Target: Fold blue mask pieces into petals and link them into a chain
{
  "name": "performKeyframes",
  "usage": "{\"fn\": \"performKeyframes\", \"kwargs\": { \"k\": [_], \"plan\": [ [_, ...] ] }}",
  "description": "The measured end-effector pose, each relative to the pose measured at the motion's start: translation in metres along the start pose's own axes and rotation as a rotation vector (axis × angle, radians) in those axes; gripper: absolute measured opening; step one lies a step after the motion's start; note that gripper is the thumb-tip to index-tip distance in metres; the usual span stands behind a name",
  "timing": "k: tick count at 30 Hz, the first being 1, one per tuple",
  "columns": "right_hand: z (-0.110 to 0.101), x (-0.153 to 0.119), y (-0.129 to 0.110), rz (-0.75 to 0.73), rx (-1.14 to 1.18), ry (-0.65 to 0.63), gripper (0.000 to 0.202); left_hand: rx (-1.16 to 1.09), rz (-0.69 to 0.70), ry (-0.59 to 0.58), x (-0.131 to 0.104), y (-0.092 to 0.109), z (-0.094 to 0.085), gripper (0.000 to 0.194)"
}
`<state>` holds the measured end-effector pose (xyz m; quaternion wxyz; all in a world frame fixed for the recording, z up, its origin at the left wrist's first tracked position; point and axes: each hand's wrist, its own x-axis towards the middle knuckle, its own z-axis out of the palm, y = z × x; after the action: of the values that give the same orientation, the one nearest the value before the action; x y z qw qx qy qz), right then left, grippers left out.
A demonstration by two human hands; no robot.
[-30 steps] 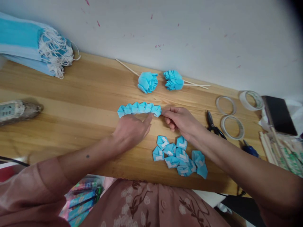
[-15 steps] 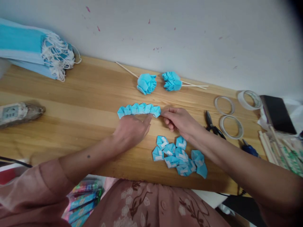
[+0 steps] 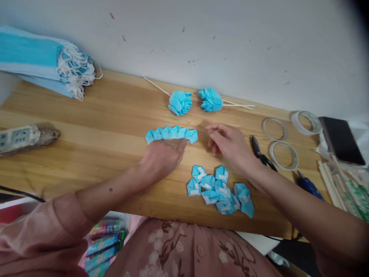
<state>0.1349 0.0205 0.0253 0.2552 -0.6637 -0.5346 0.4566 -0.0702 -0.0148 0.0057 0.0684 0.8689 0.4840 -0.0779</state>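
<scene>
A curved row of folded light-blue paper petals (image 3: 171, 132), joined edge to edge, lies on the wooden table. My left hand (image 3: 161, 158) is closed along its lower edge, thumb and fingers on the paper near the right end; part of the grip is hidden. Just right of the row, apart from it, is my right hand (image 3: 227, 142), its fingers curled and pressed together. Whatever may be between those fingertips cannot be made out. Below it lies a loose group of folded blue petals (image 3: 221, 188), several bearing white strips.
Blue paper flowers on sticks (image 3: 181, 102) lie by the wall. To the right are black-handled scissors (image 3: 259, 154), tape rolls (image 3: 284, 156), a blue-handled tool (image 3: 309, 186), a phone (image 3: 341, 140) and wooden sticks (image 3: 328, 184). A power strip (image 3: 25, 138) and fringed blue cloth (image 3: 37, 57) are left.
My right hand has drawn away from the right end of the petal row, moving right. My left hand stays on the row. The whole view has shifted slightly.
</scene>
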Motion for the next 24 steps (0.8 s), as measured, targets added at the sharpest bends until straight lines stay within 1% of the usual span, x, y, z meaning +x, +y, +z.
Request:
{"fn": "performKeyframes", "kwargs": {
  "k": [1, 2, 3, 5, 7, 9, 13, 17, 24],
  "plan": [
    [-0.003, -0.001, 0.000, -0.134, -0.119, 0.069, 0.011, -0.014, 0.002, 0.007, 0.000, 0.000, 0.000, 0.047],
    [-0.006, -0.002, 0.000, -0.281, -0.240, 0.111, 0.015, -0.027, -0.002, 0.017, 0.000, -0.001, 0.000, 0.047],
    [-0.007, -0.002, 0.000, -0.430, -0.353, 0.120, 0.018, -0.038, -0.007, 0.028, 0.000, -0.001, 0.001, 0.047],
    [-0.007, -0.001, -0.001, -0.681, -0.523, 0.061, 0.028, -0.052, -0.017, 0.041, 0.000, -0.001, 0.001, 0.047],
    [-0.004, 0.002, -0.001, -0.833, -0.625, -0.004, 0.038, -0.046, -0.025, 0.032, -0.001, -0.001, 0.002, 0.047],
    [0.000, 0.007, 0.001, -0.888, -0.678, -0.022, 0.043, -0.029, -0.028, 0.019, -0.001, -0.001, 0.003, 0.046],
    [0.007, 0.016, 0.009, -0.922, -0.705, -0.021, 0.045, -0.005, -0.046, 0.021, -0.001, 0.000, 0.004, 0.046],
    [0.012, 0.020, 0.014, -0.913, -0.706, -0.034, 0.046, -0.014, -0.042, 0.031, 0.000, 0.000, 0.004, 0.046],
    [0.016, 0.025, 0.008, -0.896, -0.717, -0.063, 0.042, -0.040, -0.054, 0.016, -0.001, 0.000, 0.004, 0.046]
  ]
}}
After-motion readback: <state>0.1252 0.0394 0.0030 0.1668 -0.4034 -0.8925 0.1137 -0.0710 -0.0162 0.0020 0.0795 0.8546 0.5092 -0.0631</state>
